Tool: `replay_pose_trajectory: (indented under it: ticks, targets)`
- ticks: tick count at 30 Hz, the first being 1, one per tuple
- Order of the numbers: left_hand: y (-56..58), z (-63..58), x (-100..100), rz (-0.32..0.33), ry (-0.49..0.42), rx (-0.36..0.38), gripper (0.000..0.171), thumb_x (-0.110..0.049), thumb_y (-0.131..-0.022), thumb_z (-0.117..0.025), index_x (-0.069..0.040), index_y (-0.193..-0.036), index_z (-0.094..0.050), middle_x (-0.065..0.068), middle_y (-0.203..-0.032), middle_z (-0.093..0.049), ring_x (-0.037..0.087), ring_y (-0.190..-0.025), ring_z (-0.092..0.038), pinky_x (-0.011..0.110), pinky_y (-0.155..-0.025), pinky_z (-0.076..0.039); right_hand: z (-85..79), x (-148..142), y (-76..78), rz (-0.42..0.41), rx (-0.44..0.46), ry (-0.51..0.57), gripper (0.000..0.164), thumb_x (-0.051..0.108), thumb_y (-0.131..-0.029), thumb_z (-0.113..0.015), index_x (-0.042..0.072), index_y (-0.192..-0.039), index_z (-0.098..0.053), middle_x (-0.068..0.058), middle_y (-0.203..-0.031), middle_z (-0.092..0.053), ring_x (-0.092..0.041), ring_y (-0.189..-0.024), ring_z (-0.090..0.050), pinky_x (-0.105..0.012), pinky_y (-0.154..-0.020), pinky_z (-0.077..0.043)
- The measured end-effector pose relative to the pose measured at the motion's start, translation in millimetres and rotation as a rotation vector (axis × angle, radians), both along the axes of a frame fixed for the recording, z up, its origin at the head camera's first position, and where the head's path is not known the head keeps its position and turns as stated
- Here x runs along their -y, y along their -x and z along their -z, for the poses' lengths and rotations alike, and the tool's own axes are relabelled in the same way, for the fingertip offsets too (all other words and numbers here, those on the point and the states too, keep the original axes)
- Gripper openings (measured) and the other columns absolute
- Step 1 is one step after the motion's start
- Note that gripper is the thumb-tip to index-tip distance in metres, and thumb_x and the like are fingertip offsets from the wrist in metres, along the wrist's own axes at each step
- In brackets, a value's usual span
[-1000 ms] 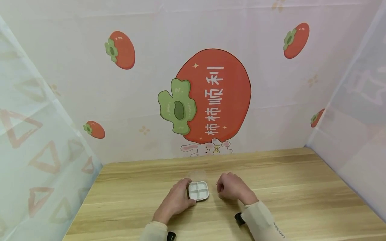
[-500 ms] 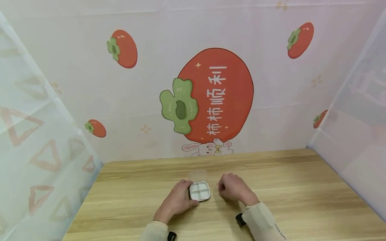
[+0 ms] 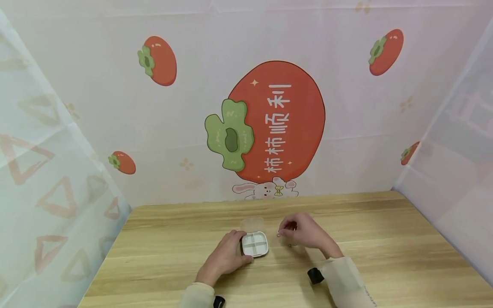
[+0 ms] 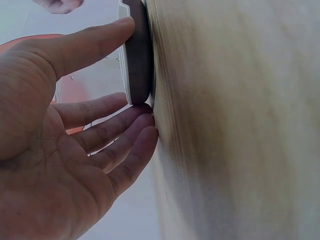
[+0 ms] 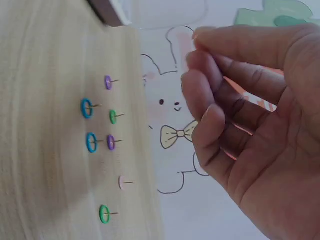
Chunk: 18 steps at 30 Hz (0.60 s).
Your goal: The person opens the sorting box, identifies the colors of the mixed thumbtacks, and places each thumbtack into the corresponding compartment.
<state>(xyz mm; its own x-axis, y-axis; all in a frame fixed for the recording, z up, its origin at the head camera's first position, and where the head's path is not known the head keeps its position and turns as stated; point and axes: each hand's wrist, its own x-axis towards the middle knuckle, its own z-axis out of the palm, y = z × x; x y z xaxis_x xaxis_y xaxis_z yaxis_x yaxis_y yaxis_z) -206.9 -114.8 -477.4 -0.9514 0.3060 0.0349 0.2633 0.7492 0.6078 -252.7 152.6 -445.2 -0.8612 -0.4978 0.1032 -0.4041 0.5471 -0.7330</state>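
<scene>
On the table is a small white pill box (image 3: 255, 244) with several compartments and a dark underside, its clear lid (image 3: 252, 223) swung back. My left hand (image 3: 225, 259) holds the box by its left side; in the left wrist view the thumb presses one side (image 4: 139, 55) while the fingers rest at the left end. To the right of the box, my right hand (image 3: 306, 231) hovers low, palm uncovered, fingers bent loosely with thumb and index tips together; nothing shows between them. Beneath it, in the right wrist view, coloured thumbtacks (image 5: 87, 108) lie points up.
The wooden table (image 3: 165, 256) ends at a white wall cloth (image 3: 185, 107) printed with persimmons and a rabbit. Side cloths (image 3: 458, 141) stand at left and right. A tack (image 3: 278, 235) shows beside the right fingertips.
My right hand has uncurled from a fist-like shape and turned, its wrist shifting right; a tack under it now shows. The left hand and pill box stay put.
</scene>
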Motion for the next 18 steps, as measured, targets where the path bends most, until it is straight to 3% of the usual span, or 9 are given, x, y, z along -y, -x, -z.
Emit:
replay_pose_trajectory:
  ticks: [6, 10, 18]
  targets:
    - [-0.3, -1.2, -0.2, 0.0, 0.001, 0.006, 0.069, -0.024, -0.079, -0.089, 0.004, -0.133, -0.057, 0.014, -0.122, -0.06, 0.028, -0.111, -0.055, 0.05, -0.098, -0.048, -2.0, -8.7, 1.6, -0.039, 0.084, 0.187, 0.012, 0.012, -0.098, -0.068, 0.001, -0.098, -0.072, -0.013, -0.09, -0.068, -0.025, -0.077, -0.062, -0.033, -0.067, -0.056]
    - [-0.6, -1.7, -0.3, -0.002, 0.003, 0.008, 0.069, -0.024, -0.079, -0.089, 0.004, -0.134, -0.057, 0.014, -0.124, -0.06, 0.029, -0.113, -0.055, 0.051, -0.099, -0.048, -4.6, -12.5, 1.4, -0.042, 0.178, 0.317, 0.012, 0.011, -0.099, -0.066, 0.0, -0.102, -0.07, -0.013, -0.095, -0.067, -0.036, -0.085, -0.064, -0.04, -0.074, -0.058]
    - [-2.2, -2.9, -0.1, 0.006, -0.013, 0.004, 0.069, -0.023, -0.079, -0.089, 0.006, -0.133, -0.057, 0.018, -0.127, -0.059, 0.034, -0.119, -0.054, 0.053, -0.102, -0.046, -6.9, -16.6, 1.8, -0.085, 0.262, 0.498, 0.02, 0.017, -0.101, -0.065, -0.002, -0.105, -0.066, -0.015, -0.094, -0.064, -0.025, -0.083, -0.063, -0.028, -0.073, -0.052]
